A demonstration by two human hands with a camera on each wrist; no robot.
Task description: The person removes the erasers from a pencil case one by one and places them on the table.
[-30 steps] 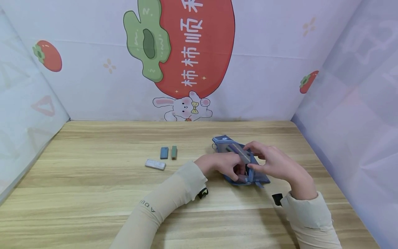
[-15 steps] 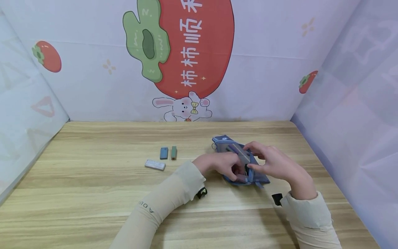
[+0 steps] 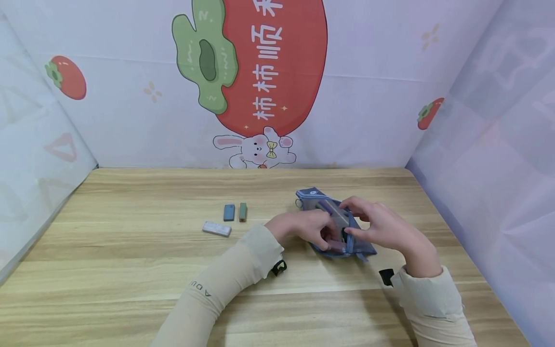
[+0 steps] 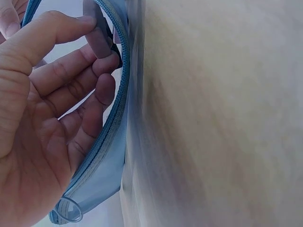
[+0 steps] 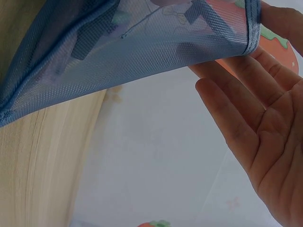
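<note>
A blue mesh zip pouch (image 3: 366,248) lies unzipped on the table, right of centre. My left hand (image 3: 310,226) reaches into its opening, thumb and fingers pinching a small mauve block (image 4: 98,43) just inside the blue zipper edge (image 4: 124,66). In the head view the mauve block shows below the fingertips. My right hand (image 3: 388,230) holds the pouch's right side by the zipper edge; in the right wrist view its fingers (image 5: 232,113) extend behind the mesh. Through the mesh, more stick-like pieces (image 5: 97,33) show blurred inside the pouch.
Left of the pouch, a blue block (image 3: 229,212), a green block (image 3: 243,212) and a whitish block (image 3: 217,229) lie on the wooden table (image 3: 130,270). A printed cloth wall (image 3: 368,120) stands along the back, with pale walls on both sides.
My left hand has drawn slightly to the left, and more of the mauve block shows in the pouch opening. My right hand stays in place on the pouch.
</note>
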